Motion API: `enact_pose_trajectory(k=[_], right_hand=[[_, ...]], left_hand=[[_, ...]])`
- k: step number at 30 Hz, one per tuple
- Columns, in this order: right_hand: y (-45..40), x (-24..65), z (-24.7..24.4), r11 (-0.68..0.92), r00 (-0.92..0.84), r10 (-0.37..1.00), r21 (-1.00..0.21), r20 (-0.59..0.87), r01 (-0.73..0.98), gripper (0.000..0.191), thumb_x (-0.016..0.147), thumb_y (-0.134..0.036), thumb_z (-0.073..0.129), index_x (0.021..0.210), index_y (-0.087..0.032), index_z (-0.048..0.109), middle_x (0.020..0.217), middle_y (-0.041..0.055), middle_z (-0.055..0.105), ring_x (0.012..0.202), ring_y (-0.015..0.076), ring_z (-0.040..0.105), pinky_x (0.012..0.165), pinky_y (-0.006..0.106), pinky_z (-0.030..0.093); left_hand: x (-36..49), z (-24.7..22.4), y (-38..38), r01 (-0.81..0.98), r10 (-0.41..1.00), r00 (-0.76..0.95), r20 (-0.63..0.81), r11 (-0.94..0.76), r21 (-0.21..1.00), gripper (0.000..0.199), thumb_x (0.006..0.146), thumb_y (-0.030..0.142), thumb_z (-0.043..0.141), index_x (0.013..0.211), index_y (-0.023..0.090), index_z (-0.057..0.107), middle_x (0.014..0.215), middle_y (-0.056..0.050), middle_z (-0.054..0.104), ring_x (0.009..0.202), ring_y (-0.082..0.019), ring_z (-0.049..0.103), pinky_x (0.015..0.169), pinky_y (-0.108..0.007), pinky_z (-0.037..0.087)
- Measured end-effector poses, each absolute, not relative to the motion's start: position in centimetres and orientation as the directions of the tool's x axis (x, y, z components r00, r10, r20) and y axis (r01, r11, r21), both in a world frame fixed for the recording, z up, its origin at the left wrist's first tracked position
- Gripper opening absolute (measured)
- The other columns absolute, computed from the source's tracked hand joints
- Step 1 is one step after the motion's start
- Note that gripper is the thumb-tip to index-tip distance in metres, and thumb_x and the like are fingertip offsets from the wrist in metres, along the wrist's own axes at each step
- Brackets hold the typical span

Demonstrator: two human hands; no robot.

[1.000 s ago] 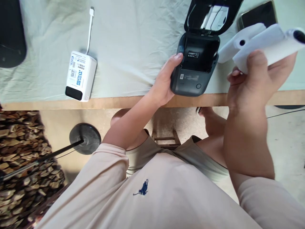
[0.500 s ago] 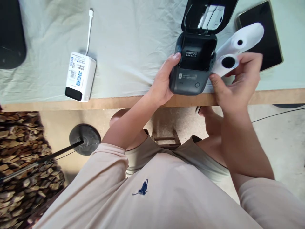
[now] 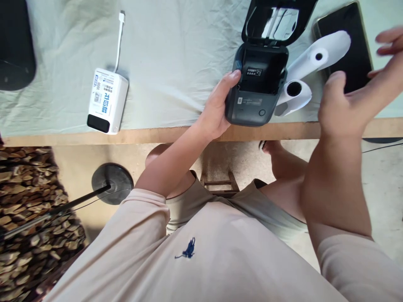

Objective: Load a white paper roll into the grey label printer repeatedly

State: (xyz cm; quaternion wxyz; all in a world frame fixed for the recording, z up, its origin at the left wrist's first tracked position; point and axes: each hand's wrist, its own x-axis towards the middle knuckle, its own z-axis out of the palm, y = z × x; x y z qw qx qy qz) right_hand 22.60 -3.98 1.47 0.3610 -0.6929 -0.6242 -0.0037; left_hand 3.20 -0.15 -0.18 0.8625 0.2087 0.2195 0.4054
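My left hand [image 3: 217, 105] grips the left side of a dark grey device [image 3: 252, 107] near the table's front edge. The device's black lid [image 3: 278, 21] stands open, and its inner compartment holds no roll. Just right of it lie two white paper rolls, one farther back [image 3: 307, 61] and one nearer [image 3: 296, 94], each with a dark hole at its end. My right hand [image 3: 355, 88] is off to the right of the rolls, fingers apart, holding nothing. It is over the lower right part of a black tablet-like object [image 3: 346, 33].
A white power bank [image 3: 107, 100] with a short cable lies left on the cloth-covered table [image 3: 170, 58]. A black object [image 3: 15, 46] is at the far left. Below the wooden edge are a round black stand base [image 3: 112, 180] and stacked wood pieces [image 3: 28, 209].
My right hand has let go of the nearer paper roll and moved right, its fingers spreading. The roll's loose end now shows. My left hand and the device have barely moved.
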Motion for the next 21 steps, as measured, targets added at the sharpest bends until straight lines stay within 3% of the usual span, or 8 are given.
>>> enact_pose_trajectory(k=[3, 5, 10, 15, 21], right_hand=[[-2.6, 23.2, 1.7, 0.11, 0.059, 0.913, -0.381, 0.405, 0.918, 0.063, 0.059, -0.045, 0.052, 0.113, -0.021, 0.03, 0.114, 0.0011, 0.034, 0.111, 0.0136, 0.032, 0.101, 0.034, 0.027], [-1.9, 23.0, 1.7, 0.103, 0.023, 0.945, -0.367, 0.325, 0.925, 0.065, 0.058, -0.043, 0.053, 0.116, -0.025, 0.028, 0.116, -0.0015, 0.034, 0.112, 0.0147, 0.031, 0.102, 0.035, 0.026], [-1.4, 22.4, 1.3, -0.061, 0.148, 0.965, -0.368, 0.214, 0.928, 0.05, 0.061, -0.044, 0.05, 0.108, -0.029, 0.038, 0.103, -0.0023, 0.044, 0.106, 0.017, 0.037, 0.095, 0.044, 0.029], [-1.1, 22.8, 0.6, -0.158, 0.231, 0.96, -0.372, 0.159, 0.915, 0.042, 0.062, -0.049, 0.047, 0.099, -0.029, 0.044, 0.1, -0.0019, 0.046, 0.1, 0.0165, 0.041, 0.092, 0.047, 0.032], [-0.9, 22.9, 0.0, -0.148, 0.248, 0.954, -0.453, 0.169, 0.879, 0.042, 0.058, -0.047, 0.052, 0.095, -0.027, 0.047, 0.097, -0.0013, 0.048, 0.097, 0.0184, 0.043, 0.089, 0.05, 0.033]], left_hand=[[3.2, -0.1, -0.1, -0.583, 0.788, 0.573, -0.225, 0.585, 0.564, 0.027, 0.078, 0.03, 0.032, 0.091, 0.024, 0.055, 0.085, -0.001, 0.064, 0.104, -0.017, 0.049, 0.084, -0.027, 0.043], [3.3, -0.1, -0.1, -0.59, 0.799, 0.563, -0.209, 0.566, 0.576, 0.027, 0.078, 0.031, 0.033, 0.089, 0.021, 0.056, 0.081, -0.002, 0.063, 0.1, -0.017, 0.052, 0.081, -0.027, 0.044], [3.2, -0.4, -0.1, -0.577, 0.805, 0.562, -0.189, 0.545, 0.608, 0.029, 0.077, 0.033, 0.034, 0.092, 0.018, 0.053, 0.073, 0.0, 0.06, 0.096, -0.016, 0.054, 0.075, -0.025, 0.046], [3.2, -0.2, -0.1, -0.568, 0.796, 0.577, -0.182, 0.552, 0.61, 0.028, 0.078, 0.032, 0.031, 0.087, 0.018, 0.055, 0.073, -0.002, 0.061, 0.098, -0.016, 0.053, 0.079, -0.027, 0.045], [3.1, 0.2, -0.2, -0.55, 0.79, 0.573, -0.22, 0.569, 0.612, 0.029, 0.078, 0.033, 0.031, 0.085, 0.018, 0.055, 0.085, -0.004, 0.062, 0.095, -0.018, 0.054, 0.081, -0.031, 0.044]])
